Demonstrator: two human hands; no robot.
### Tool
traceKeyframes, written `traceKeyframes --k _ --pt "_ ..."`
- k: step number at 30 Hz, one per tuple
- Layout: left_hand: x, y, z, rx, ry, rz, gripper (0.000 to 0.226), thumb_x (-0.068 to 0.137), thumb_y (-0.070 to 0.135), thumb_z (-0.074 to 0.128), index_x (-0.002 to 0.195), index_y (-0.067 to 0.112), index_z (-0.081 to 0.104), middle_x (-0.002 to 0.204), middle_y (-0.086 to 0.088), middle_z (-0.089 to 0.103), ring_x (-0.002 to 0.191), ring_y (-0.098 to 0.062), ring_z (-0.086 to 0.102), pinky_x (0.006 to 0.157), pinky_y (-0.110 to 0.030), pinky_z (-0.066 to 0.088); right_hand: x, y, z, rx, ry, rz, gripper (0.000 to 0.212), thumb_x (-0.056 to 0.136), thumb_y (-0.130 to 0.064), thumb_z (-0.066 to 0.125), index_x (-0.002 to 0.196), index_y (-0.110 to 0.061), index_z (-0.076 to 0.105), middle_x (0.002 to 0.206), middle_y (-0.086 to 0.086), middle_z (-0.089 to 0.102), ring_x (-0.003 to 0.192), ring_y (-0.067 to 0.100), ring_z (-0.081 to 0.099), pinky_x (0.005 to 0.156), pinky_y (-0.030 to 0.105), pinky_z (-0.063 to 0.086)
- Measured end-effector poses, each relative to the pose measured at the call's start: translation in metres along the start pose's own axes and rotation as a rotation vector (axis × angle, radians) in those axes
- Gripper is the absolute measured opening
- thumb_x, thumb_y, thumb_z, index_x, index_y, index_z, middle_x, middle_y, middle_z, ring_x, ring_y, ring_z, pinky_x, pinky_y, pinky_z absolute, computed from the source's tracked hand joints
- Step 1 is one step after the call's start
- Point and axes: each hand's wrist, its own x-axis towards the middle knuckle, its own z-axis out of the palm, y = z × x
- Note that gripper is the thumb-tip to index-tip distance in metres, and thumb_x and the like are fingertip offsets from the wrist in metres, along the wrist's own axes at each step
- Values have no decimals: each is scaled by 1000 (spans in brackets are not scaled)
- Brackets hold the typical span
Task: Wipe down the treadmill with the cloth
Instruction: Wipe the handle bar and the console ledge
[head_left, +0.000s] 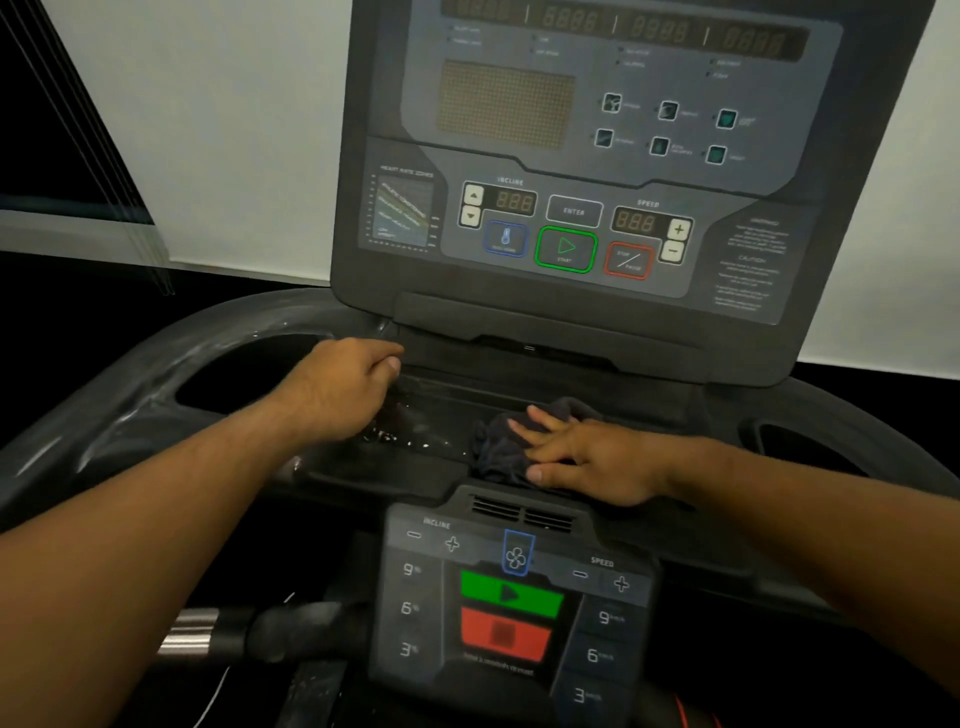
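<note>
The treadmill's dark console (587, 291) fills the view, with a shallow tray (447, 410) below the display. A dark cloth (501, 449) lies bunched in the middle of that tray. My right hand (582, 457) presses flat on the cloth, fingers straight and spread, pointing left. My left hand (343, 387) hovers at the tray's left end with fingers curled under; whether it holds anything is hidden. White specks and wet streaks show on the tray just below my left hand.
A lower control panel (511, 608) with green and red buttons sits near me. Cup-holder openings lie at the left (244, 374) and right (800, 441). A padded handlebar with a metal sensor (192, 631) is at the lower left. White wall behind.
</note>
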Motion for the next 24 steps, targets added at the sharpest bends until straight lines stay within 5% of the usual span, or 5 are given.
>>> traceKeyframes --k 5,11,17,21,24 --pt "-1 -40 -13 -34 52 -47 35 101 27 43 130 22 62 129 -2 64 123 -23 55 100 -32 40 49 -37 -13 -83 -60 -38 44 103 -41 35 146 -36 40 162 -9 4 147 15 -12 110 23 -5" --pt "-1 -59 -20 -27 106 -29 35 100 24 45 130 19 63 133 -4 63 127 -25 53 103 -30 37 97 -85 -15 -97 -50 29 47 104 -43 30 150 -35 31 163 1 -1 148 24 -14 117 47 -6" --pt "0 -65 -19 -37 101 -8 35 100 25 47 130 17 62 133 -6 62 127 -25 53 104 -30 37 130 -132 9 -4 67 404 70 100 -54 18 153 -19 -12 160 5 -23 145 27 -24 116 51 -11" --pt "-4 -64 -23 -62 102 29 28 99 22 46 111 11 69 112 -10 70 108 -28 61 90 -34 44 162 -161 14 154 302 563 68 100 -53 18 154 -22 -10 158 6 -27 144 31 -28 114 54 -13" --pt "-10 -68 -25 -54 110 41 30 99 23 45 117 15 68 118 -7 69 111 -26 59 90 -31 42 176 -171 13 139 364 623 70 100 -53 22 155 -20 -6 159 9 -26 143 36 -27 114 57 -11"
